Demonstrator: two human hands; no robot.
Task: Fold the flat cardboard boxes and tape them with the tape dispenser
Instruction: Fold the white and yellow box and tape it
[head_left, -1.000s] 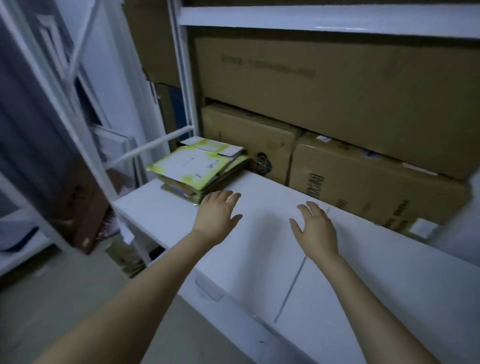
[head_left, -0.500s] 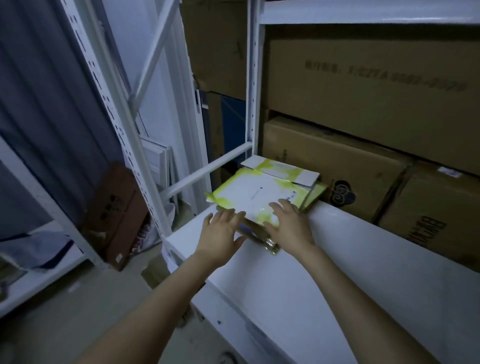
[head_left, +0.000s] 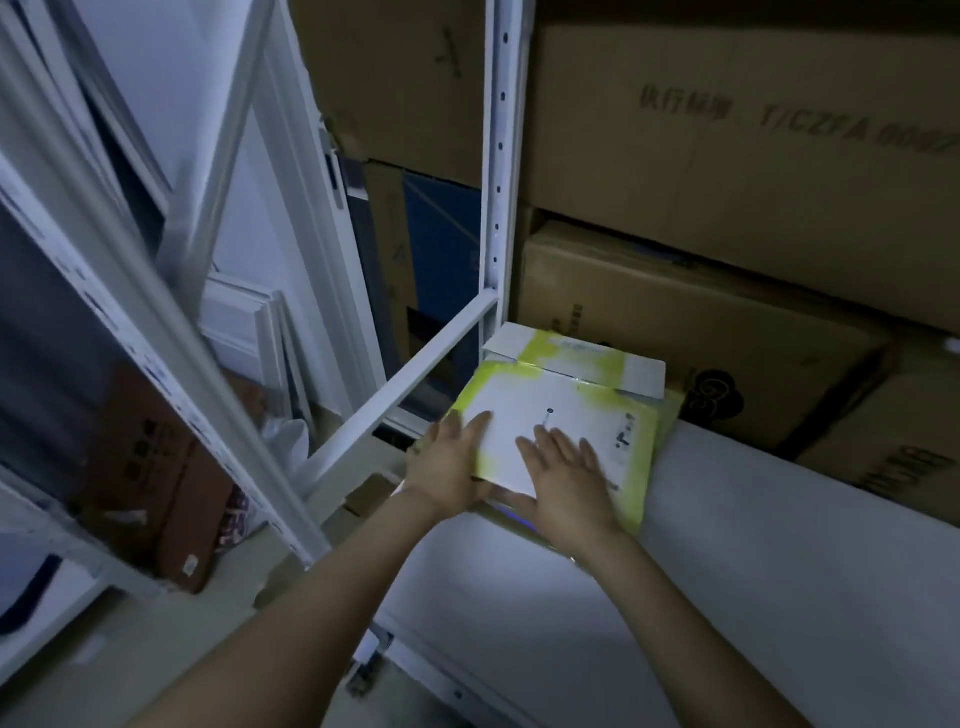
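Note:
A stack of flat white cardboard boxes with yellow-green edges (head_left: 566, 410) lies at the left end of a white shelf board (head_left: 727, 545). My left hand (head_left: 451, 465) holds the near left corner of the top flat box, fingers on top and thumb tucked under the edge. My right hand (head_left: 569, 480) rests flat on the top of the same box, fingers straight and spread, thumb along the near edge. That near edge looks slightly raised off the stack. No tape dispenser is in view.
Large brown cartons (head_left: 727, 156) fill the shelving behind and above the stack. A white upright post (head_left: 498, 156) and a slanted cross bar (head_left: 405, 387) stand just left of it. A brown box (head_left: 171, 488) leans on the floor at the left.
The view has swung left and closer to the stack. Both hands went from hovering over the bare shelf board to the top flat box, the right hand sliding further onto it.

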